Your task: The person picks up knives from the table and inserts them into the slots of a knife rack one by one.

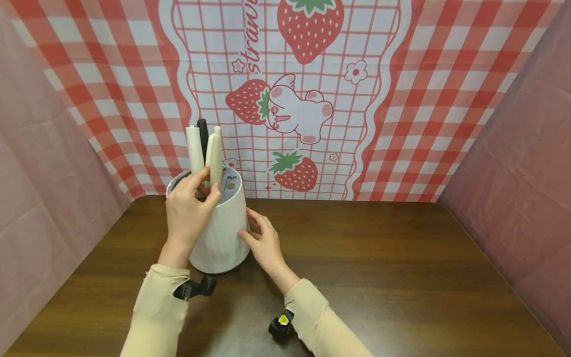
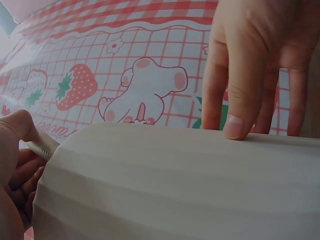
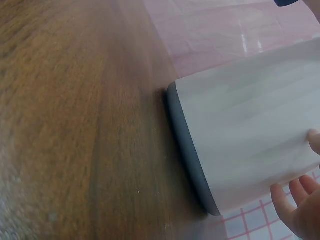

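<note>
A tall white ridged pen holder (image 1: 223, 238) stands upright on the table, with several long things rising from it. My left hand (image 1: 187, 208) is over its near rim and pinches a cream pen-shaped stick (image 1: 214, 156) between thumb and fingers. In the left wrist view, a ribbed part of the stick (image 2: 41, 146) shows by the curled fingers. My right hand (image 1: 266, 243) touches the holder's right side with its fingertips, thumb toward the front and fingers nearly straight. Beside the cream stick are a white stick (image 1: 194, 148) and a black one (image 1: 202, 134).
Inside the holder, against the right wall, a small blue-grey piece (image 1: 231, 183) is visible. Brown wooden table (image 1: 379, 267) extends to the right. A strawberry-print cloth (image 1: 294, 99) hangs behind, and pink cloths (image 1: 513, 173) hang at both sides.
</note>
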A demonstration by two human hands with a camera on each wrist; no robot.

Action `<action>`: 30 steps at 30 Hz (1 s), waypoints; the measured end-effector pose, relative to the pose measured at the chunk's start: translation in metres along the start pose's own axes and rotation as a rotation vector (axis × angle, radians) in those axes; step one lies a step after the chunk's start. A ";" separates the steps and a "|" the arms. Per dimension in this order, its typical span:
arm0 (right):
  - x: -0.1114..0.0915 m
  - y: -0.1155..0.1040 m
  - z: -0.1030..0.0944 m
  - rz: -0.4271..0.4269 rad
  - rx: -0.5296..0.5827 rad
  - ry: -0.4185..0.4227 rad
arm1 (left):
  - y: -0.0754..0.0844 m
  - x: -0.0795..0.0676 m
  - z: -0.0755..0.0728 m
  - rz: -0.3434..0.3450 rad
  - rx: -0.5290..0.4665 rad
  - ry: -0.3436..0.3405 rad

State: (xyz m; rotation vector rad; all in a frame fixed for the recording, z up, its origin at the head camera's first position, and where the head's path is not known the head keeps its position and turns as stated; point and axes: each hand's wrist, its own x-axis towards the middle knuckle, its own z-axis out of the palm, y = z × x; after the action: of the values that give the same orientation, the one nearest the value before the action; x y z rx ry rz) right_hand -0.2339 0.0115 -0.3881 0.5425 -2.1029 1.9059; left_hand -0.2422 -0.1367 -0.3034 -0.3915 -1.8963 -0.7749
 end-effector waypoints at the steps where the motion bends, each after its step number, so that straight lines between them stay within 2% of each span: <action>1: 0.000 0.000 0.000 -0.002 -0.003 0.001 | 0.000 -0.001 0.000 0.000 0.000 0.005; 13: 0.001 0.001 0.001 0.004 -0.012 -0.002 | 0.003 -0.006 0.004 -0.021 0.016 0.041; 30: -0.001 -0.003 0.000 0.027 -0.006 0.024 | 0.001 -0.014 0.007 -0.093 -0.113 0.182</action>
State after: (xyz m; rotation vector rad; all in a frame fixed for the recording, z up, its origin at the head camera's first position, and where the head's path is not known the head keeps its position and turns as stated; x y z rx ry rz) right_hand -0.2317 0.0110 -0.3857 0.4896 -2.1103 1.9108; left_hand -0.2397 -0.1303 -0.3177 -0.2928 -1.7146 -0.9502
